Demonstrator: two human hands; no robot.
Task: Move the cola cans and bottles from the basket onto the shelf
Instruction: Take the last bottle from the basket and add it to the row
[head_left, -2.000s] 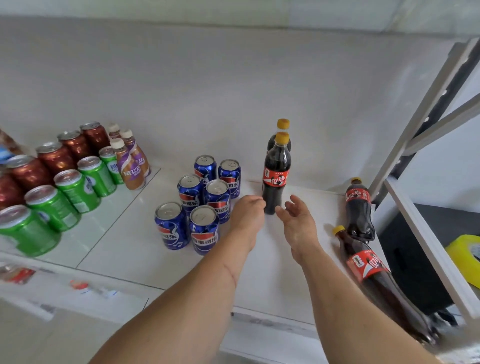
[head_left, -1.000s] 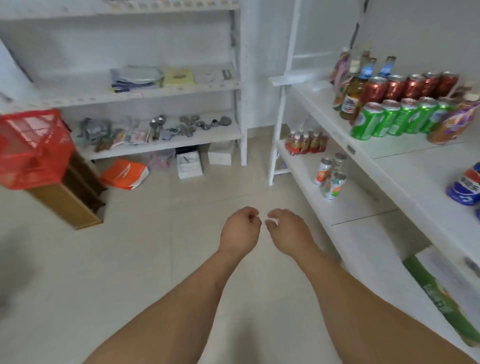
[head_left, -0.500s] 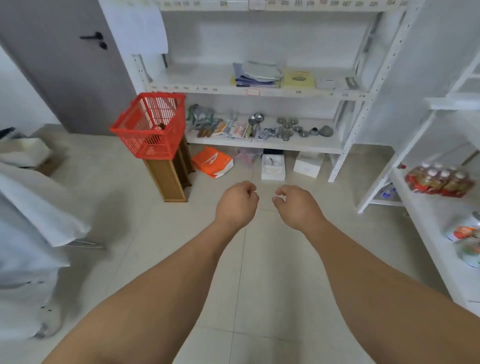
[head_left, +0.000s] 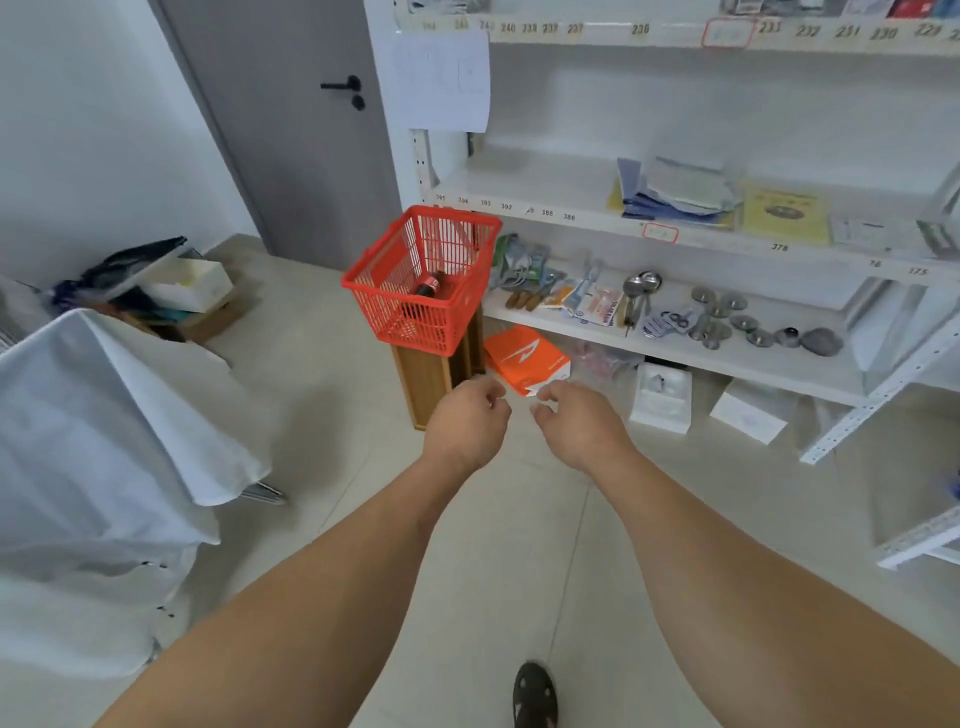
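Two hands out in front, empty: left hand (head_left: 467, 423) loosely curled, right hand (head_left: 579, 423) the same, fingertips close together, nothing held in either. Lower down, a dark shoe (head_left: 535, 696) on the pale tiled floor (head_left: 498, 545). To the left, a white cloth (head_left: 104, 415) draped over something and hanging toward the walking line; likely to catch a foot or elbow on the way past. Further on, a red basket (head_left: 384, 291) perched on a narrow wooden stand (head_left: 428, 382), overhanging it on every side. Inside, one cola bottle (head_left: 428, 286) lying tilted against the wire wall; no cans visible through the mesh, though the basket floor only partly shows. Probably a top-heavy setup: a pull on the near rim, or a bottle snagged on the mesh, could tip basket and stand together. Just right of the stand, an orange box (head_left: 524, 358) on the floor, easy to kick. Beyond, a white rack (head_left: 571, 218) of spoons and small hardware, not the drinks shelf, so a wrong drop-off spot if mistaken for it. Farthest back, a grey door (head_left: 291, 130), shut.
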